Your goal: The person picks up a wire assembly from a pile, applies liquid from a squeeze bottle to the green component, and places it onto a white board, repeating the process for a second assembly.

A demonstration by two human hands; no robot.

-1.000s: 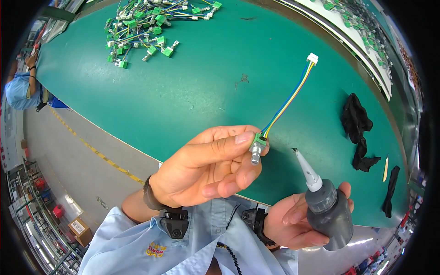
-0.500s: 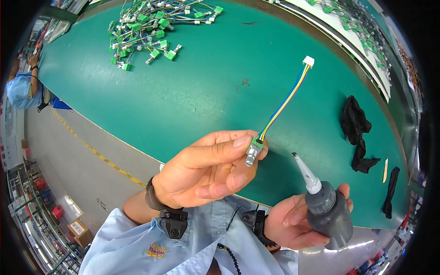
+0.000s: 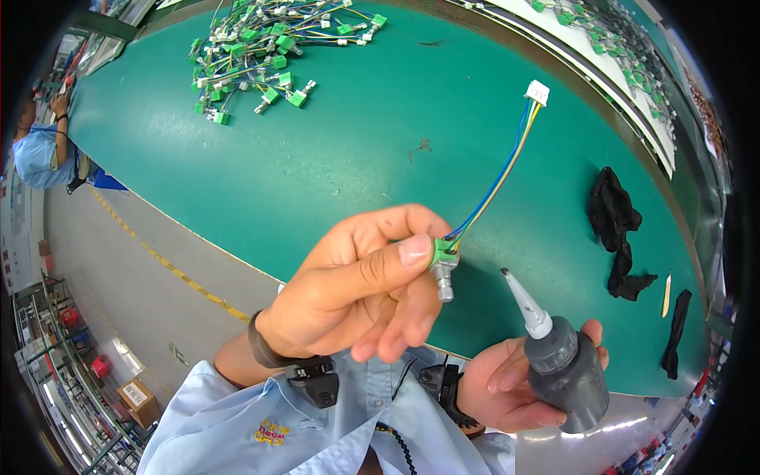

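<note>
Between thumb and forefinger, my left hand pinches the green body of a potentiometer over the near edge of the table. Its metal shaft points down toward me. Blue, yellow and other thin wires rise from the green body to a white plug at their free end. My right hand is wrapped round a dark squeeze bottle with a grey cone nozzle, tilted so that its dark tip points up and left. The nozzle tip and the potentiometer are apart.
A pile of similar wired green parts lies at the far left of the green table. Black cloth pieces and a thin pale stick lie at right. More parts rest on a white shelf. Another person works far left.
My left hand has turned the potentiometer, so its shaft now points more steeply down and its plug sits slightly higher. My right hand and the bottle have hardly moved.
</note>
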